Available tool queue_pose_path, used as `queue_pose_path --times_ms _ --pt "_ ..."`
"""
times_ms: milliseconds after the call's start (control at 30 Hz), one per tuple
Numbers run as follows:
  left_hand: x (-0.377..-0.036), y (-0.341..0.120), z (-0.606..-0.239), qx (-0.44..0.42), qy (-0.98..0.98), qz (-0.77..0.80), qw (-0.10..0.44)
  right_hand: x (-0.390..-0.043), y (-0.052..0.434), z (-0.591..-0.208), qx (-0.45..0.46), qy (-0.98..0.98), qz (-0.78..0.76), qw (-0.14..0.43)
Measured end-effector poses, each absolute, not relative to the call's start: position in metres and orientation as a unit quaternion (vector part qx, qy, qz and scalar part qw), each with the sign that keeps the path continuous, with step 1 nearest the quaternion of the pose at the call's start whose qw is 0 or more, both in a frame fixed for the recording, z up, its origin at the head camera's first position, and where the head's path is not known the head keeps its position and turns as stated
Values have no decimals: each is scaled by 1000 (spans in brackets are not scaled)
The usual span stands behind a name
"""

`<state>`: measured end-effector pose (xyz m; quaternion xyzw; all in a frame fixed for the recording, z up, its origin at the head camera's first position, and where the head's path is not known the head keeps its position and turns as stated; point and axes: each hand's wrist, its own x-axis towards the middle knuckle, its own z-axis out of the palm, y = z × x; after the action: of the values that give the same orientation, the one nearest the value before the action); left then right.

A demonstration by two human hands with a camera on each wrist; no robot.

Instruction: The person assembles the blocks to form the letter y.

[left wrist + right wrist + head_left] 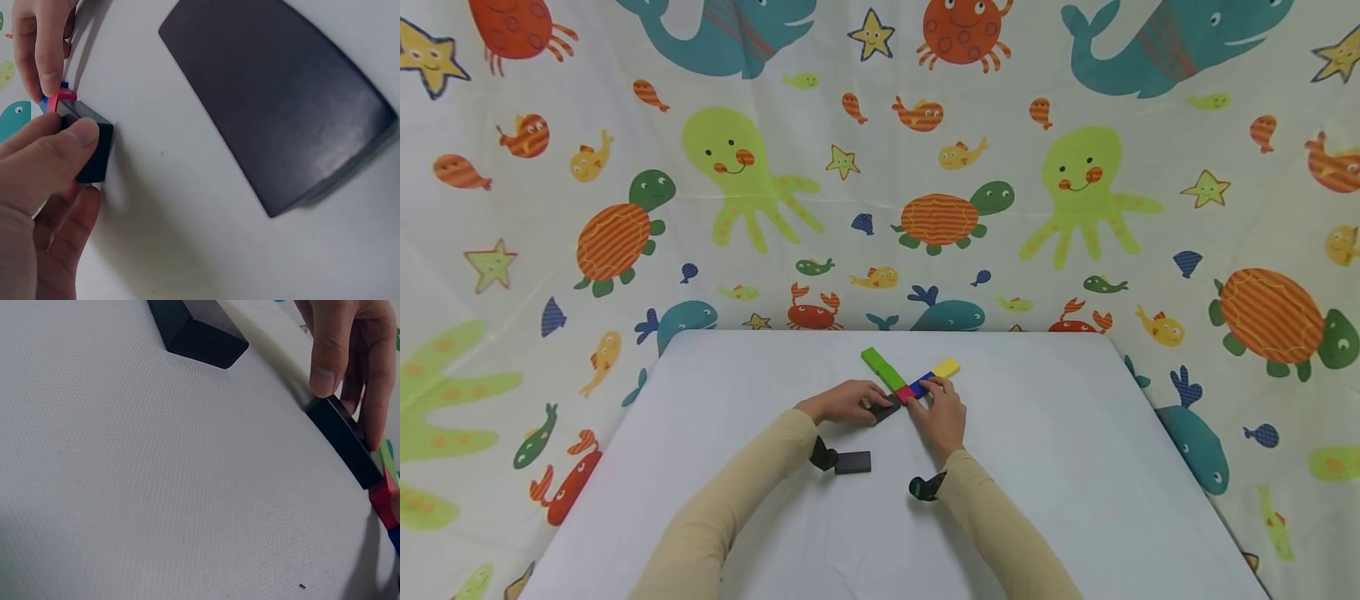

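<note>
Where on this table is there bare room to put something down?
The table is bare right of the right hand and left of the left hand. It is crowded mid-table: the coloured blocks, the held black block, and a loose black block between the forearms.

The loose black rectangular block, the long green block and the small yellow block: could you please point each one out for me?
Loose black rectangular block (853, 462), head view, top face.
Long green block (883, 370), head view, middle of its top.
Small yellow block (947, 367), head view, top face.

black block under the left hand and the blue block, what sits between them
A small red block sits between the black block, gripped by the left hand, and the blue block; the head view shows it best.
</note>
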<state>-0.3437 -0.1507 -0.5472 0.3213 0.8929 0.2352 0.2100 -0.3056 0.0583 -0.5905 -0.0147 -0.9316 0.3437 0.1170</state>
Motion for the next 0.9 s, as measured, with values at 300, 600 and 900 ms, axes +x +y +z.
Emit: queue_pose_path --times_ms 300,600,900 --pt "-332 -147 -547 319 895 236 204 -293 60 -586 -13 -932 346 103" --pt "-317 -143 -540 322 895 234 199 -281 63 -583 -9 -932 346 110" --pt "-304 -139 -537 306 898 235 210 -268 66 -581 -10 -930 352 105"
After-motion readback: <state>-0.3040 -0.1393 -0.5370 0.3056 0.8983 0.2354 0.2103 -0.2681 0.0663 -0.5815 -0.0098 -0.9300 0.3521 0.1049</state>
